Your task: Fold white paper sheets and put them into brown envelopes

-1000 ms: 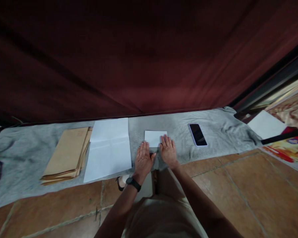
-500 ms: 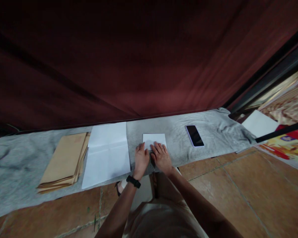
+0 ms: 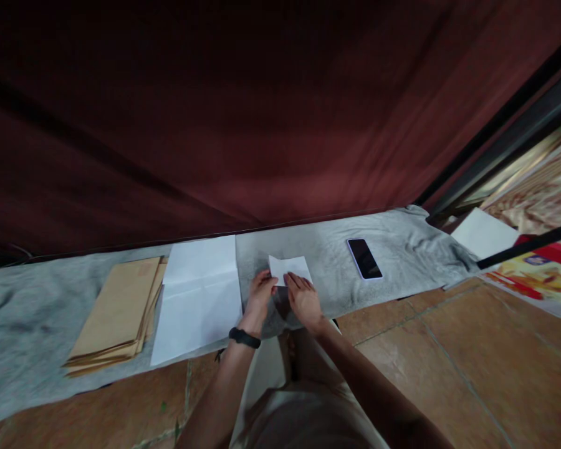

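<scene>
Head view: small white folded paper [image 3: 290, 268], near edge lifted.

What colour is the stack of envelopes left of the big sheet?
Tan brown, kraft-like; the envelope stack shows plainly in the head view, on the grey cloth.

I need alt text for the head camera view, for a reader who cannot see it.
Both hands, left hand and right hand, grip a small folded white paper on a grey cloth. To their left lie a large creased white sheet and a stack of brown envelopes; a dark phone lies to the right.
</scene>
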The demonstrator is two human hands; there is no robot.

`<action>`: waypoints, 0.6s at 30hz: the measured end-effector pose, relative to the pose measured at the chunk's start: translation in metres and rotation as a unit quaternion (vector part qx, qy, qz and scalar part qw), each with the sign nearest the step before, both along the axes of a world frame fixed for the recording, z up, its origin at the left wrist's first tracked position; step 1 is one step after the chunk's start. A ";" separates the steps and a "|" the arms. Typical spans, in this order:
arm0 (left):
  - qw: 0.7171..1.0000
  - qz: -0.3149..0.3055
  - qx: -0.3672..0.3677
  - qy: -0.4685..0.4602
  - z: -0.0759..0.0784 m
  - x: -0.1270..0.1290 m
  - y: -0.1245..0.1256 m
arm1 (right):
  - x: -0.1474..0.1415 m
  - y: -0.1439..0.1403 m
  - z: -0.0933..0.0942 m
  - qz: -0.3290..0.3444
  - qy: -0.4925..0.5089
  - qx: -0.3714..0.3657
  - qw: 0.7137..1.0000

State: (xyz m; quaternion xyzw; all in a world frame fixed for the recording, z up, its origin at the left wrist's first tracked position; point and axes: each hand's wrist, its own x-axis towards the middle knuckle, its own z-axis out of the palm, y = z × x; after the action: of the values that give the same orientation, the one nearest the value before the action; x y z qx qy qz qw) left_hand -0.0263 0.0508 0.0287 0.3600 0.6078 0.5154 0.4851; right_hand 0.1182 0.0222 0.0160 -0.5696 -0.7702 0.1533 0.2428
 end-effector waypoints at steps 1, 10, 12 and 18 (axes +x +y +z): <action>1.000 -0.005 -0.003 -0.027 0.003 -0.001 -0.003 | 0.001 0.002 0.005 -0.004 0.048 -0.013 0.999; 0.998 0.012 -0.033 -0.055 -0.005 -0.011 -0.023 | -0.004 0.011 0.010 -0.102 0.618 -0.169 0.761; 0.998 -0.003 -0.021 -0.058 -0.010 -0.009 -0.023 | -0.004 0.006 0.001 -0.105 0.621 -0.181 0.756; 0.995 -0.037 0.001 0.092 -0.017 -0.017 -0.007 | 0.007 -0.017 -0.022 -0.075 0.524 -0.253 0.810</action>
State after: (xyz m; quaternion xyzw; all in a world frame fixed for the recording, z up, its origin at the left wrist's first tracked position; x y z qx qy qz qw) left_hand -0.0434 0.0435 0.0117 0.4288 0.6357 0.4622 0.4454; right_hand 0.1253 0.0056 -0.0063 -0.5001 -0.4153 0.5991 0.4674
